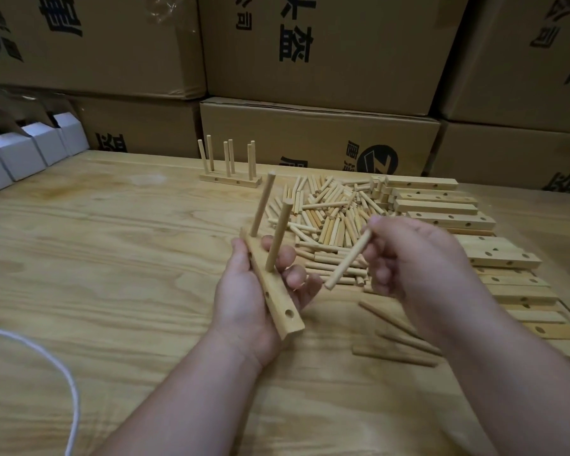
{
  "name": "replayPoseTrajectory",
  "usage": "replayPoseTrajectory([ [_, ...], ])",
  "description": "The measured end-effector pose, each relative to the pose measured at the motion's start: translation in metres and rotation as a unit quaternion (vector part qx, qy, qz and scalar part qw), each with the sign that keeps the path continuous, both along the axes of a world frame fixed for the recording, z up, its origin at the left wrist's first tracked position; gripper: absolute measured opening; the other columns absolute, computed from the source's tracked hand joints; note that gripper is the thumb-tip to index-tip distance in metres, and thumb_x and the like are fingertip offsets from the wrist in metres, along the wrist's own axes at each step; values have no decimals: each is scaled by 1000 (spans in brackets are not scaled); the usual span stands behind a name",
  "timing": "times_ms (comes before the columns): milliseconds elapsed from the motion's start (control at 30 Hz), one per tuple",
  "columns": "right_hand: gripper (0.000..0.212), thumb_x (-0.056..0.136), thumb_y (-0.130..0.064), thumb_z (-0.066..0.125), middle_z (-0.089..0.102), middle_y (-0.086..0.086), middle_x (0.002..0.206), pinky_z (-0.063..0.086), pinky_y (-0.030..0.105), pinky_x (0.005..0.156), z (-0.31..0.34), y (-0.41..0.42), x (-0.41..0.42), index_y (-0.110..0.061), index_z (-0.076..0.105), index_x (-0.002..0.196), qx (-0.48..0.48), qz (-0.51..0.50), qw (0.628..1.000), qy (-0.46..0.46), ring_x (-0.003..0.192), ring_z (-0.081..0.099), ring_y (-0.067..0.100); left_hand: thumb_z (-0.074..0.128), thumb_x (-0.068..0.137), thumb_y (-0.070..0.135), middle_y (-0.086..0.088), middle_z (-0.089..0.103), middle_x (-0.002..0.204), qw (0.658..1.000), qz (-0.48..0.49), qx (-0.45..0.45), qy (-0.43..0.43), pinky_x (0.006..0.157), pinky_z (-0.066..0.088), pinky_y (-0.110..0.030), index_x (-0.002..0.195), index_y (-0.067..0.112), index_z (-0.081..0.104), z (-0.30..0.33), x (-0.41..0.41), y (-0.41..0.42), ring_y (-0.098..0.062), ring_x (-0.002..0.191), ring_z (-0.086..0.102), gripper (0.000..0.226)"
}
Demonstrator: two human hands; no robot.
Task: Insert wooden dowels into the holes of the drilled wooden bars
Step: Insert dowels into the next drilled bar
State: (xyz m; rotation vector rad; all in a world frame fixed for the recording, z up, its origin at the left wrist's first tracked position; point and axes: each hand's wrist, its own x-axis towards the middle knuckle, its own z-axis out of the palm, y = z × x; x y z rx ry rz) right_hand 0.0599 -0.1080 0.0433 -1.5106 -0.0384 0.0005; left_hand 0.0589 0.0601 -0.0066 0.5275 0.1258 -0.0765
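My left hand [244, 291] grips a drilled wooden bar [278, 301] above the table, near end pointing toward me. Two dowels [277, 238] stand upright in its far holes; an empty hole shows near its close end. My right hand [408, 258] pinches a single loose dowel [348, 260], tilted, its lower tip just right of the bar and my left fingers. A pile of loose dowels [329, 209] lies behind my hands. Finished bars with several upright dowels [229, 166] stand at the back.
Drilled bars [441, 205] are stacked in rows on the right of the wooden table [112, 241]. A few loose dowels [395, 353] lie under my right forearm. A white cord [46, 357] curls at the left. White boxes [23, 149] and cardboard cartons [310, 133] line the back.
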Motion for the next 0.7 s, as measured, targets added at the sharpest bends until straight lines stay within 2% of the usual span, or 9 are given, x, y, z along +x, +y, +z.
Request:
replayPoseTrajectory([
  [67, 23, 97, -20, 61, 69, 6, 67, 43, 23, 41, 8, -2, -4, -16, 75, 79, -37, 13, 997, -59, 48, 51, 14, 29, 103, 62, 3, 51, 61, 999, 30, 10, 8, 42, 41, -22, 88, 24, 51, -1, 2, 2, -13, 41, 40, 47],
  [133, 19, 95, -21, 62, 74, 7, 72, 47, 23, 44, 12, 1, -11, -19, 76, 82, -98, 51, 989, -96, 50, 57, 15, 28, 103, 64, 3, 52, 60, 998, 47, 38, 8, 38, 33, -19, 87, 24, 53, -2, 2, 4, -13, 41, 43, 49],
  [200, 15, 91, -26, 64, 76, 3, 73, 51, 23, 47, 11, 7, -17, -21, 75, 82, -169, 85, 975, -118, 51, 60, 13, 28, 102, 66, 2, 50, 59, 997, 55, 56, 4, 36, 31, -18, 85, 24, 54, -3, 0, 4, -13, 41, 43, 52],
  [300, 14, 93, -25, 65, 76, -6, 72, 48, 19, 46, 9, 12, -22, -26, 75, 83, -238, 102, 955, -144, 52, 62, 10, 31, 101, 66, 0, 45, 56, 994, 82, 68, 11, 34, 32, -20, 83, 22, 56, -4, 0, 4, -14, 38, 38, 54],
  [367, 13, 92, -28, 65, 75, -10, 72, 51, 27, 43, 9, 12, -24, -30, 75, 83, -282, 113, 938, -168, 55, 64, 18, 33, 101, 66, 0, 43, 54, 991, 107, 70, 29, 34, 31, -20, 82, 22, 57, -4, 1, 5, -14, 37, 36, 54],
  [400, 13, 91, -30, 65, 75, -12, 72, 52, 33, 46, 10, 11, -25, -31, 75, 83, -298, 118, 931, -176, 58, 65, 21, 33, 101, 66, 0, 43, 53, 990, 117, 70, 35, 35, 31, -20, 81, 22, 57, -4, 1, 6, -15, 38, 36, 54],
  [500, 13, 91, -30, 64, 75, -12, 71, 55, 37, 50, 13, 7, -24, -33, 74, 85, -312, 123, 926, -176, 60, 65, 23, 34, 101, 66, 2, 44, 54, 986, 143, 77, 49, 39, 31, -20, 82, 22, 55, -4, 2, 7, -14, 40, 37, 53],
  [600, 17, 93, -22, 66, 75, -8, 71, 58, 36, 53, 18, -1, -20, -32, 75, 84, -318, 120, 927, -156, 59, 67, 18, 33, 102, 65, 2, 44, 55, 981, 165, 85, 57, 44, 29, -22, 80, 22, 54, -5, 2, 7, -14, 42, 37, 52],
  [700, 16, 92, -23, 66, 75, -7, 71, 60, 31, 57, 22, -8, -18, -33, 76, 84, -336, 133, 920, -148, 60, 67, 8, 35, 101, 65, 2, 44, 54, 978, 180, 82, 66, 40, 31, -21, 74, 24, 55, -5, 2, 6, -13, 41, 38, 53],
])
